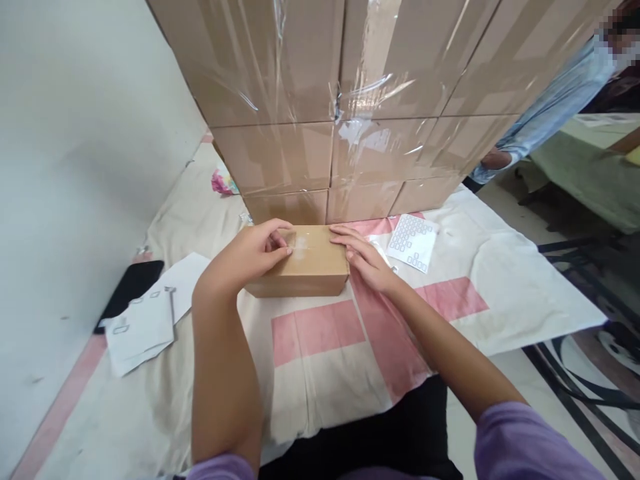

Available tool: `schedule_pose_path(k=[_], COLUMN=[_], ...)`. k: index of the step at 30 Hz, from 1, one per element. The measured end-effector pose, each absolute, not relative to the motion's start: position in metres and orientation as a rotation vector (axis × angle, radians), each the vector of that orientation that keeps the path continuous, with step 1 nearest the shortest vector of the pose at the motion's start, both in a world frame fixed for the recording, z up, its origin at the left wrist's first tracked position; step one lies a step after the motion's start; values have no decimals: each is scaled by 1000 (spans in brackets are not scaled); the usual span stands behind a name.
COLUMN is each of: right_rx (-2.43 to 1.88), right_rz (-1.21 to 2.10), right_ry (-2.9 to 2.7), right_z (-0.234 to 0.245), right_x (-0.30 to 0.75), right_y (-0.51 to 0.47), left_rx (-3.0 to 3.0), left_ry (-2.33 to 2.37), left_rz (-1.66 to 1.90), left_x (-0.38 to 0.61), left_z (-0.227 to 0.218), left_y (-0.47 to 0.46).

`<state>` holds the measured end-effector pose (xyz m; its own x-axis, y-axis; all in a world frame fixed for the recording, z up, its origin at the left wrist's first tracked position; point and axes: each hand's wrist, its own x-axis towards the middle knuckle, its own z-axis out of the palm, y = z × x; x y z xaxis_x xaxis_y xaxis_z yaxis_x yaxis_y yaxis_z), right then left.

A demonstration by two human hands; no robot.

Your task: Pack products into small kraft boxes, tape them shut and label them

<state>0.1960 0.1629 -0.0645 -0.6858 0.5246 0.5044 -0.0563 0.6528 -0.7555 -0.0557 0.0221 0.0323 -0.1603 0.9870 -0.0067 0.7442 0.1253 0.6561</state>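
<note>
A small cardboard box (320, 260) sits at the centre of the frame on a pale cloth (325, 393) with pink patches, just in front of taped cartons (285, 157) stacked across the upper middle. The left hand (255, 250) bends over the box's left part, thumb and fingers at its top — whether they pinch anything, I cannot tell. The right hand (369, 262) rests unclenched against the box's right end, fingers extended onto the top. A printed sheet (413, 241) lies right of centre; papers (145, 327) lie at left.
</note>
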Motion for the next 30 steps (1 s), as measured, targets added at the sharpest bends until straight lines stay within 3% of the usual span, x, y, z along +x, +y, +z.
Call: schedule_pose_path(k=[2,5,8,11,18,21,26,30], right_rx=[-539,-1151,-1743,-1939,-1782,-1588,-1069,-677], right_rz=[790,423,313,367,307,366,375,294], right_ry=[-2161,-1997,-2026,-2140,-2298,-2187,-2143,-2282], right_z=[-64,-79,-101,-109,-97,-98,-93,-88], right_x=[234,283,297,286,304,321,313,297], right_y=[182,215,228,224,230,232,217,202], left_rx=[1702,1977,2412,2532,2813,2310,972,609], left_ry=[2052,2078,1600,1004,765,756,897,849], left_rz=[758,945,1336,1477,993,1072,1407,1577], left_x=[-48,-23,25,85,156,149,132,131], left_z=[40,47,35,-7,-126,-134,-125,-125], left_y=[19,22,40,63,78,79,96,103])
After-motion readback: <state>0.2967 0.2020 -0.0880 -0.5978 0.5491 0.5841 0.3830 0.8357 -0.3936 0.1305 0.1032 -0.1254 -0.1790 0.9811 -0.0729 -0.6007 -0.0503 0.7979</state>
